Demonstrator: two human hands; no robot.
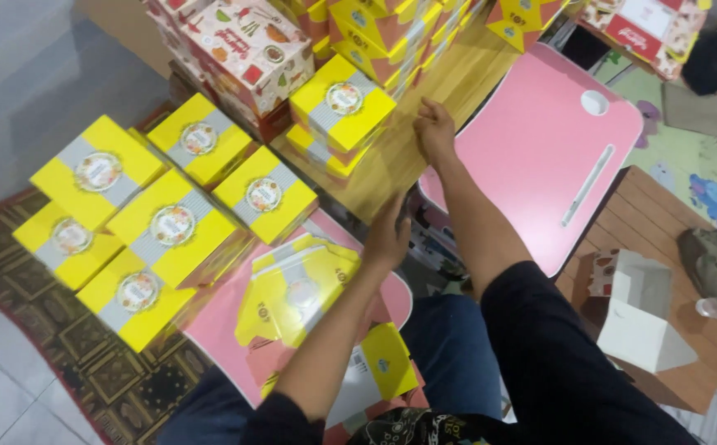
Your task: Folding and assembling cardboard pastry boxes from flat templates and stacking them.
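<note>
Right hand (434,128), fingers curled, rests on the wooden worktop (424,107) just beside stacked yellow boxes (340,105); left hand (387,235), loosely curled, touches the worktop's near edge above flattened yellow cartons (297,292).

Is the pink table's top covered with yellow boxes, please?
No, the pink table is bare on top; the yellow boxes sit stacked to its left, beyond the right hand.

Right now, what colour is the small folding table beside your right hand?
Pink, with a round white cup recess; the folding table shows best in the head view, beside the right hand.
</note>
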